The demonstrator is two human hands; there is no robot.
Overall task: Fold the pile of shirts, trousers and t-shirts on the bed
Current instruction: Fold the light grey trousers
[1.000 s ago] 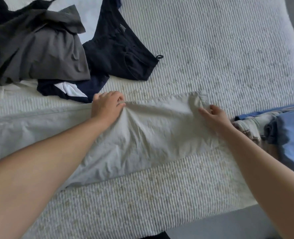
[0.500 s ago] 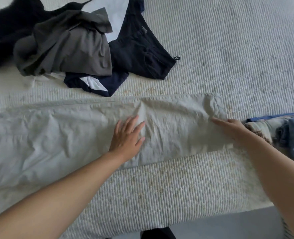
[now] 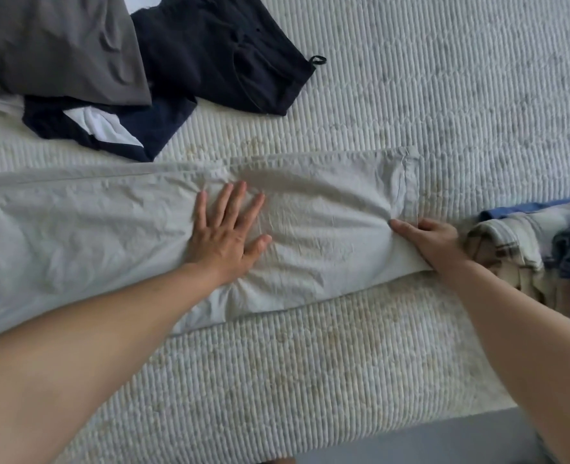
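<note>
I see the left arm reaching in from lower left, left hand (image 3: 225,236) flat, palm down, fingers spread straight, pressing on the middle of the long pale grey-beige crumpled trousers (image 3: 92,229) laid lengthwise across the white ribbed bed cover (image 3: 444,95). Right arm comes in from lower right; right hand (image 3: 434,237) sits at the hem end of the same trousers, grip pinching the fabric, which bunches into creases at the fingertips (image 3: 395,224). Unfolded pile lies far left on the bed: grey shirt (image 3: 59,45) on top, dark navy trousers (image 3: 216,51) beside it, a navy-and-white garment (image 3: 109,128) under the grey one. A checked beige and blue bundle of clothes (image 3: 528,242) sits just beside the right hand.
</note>
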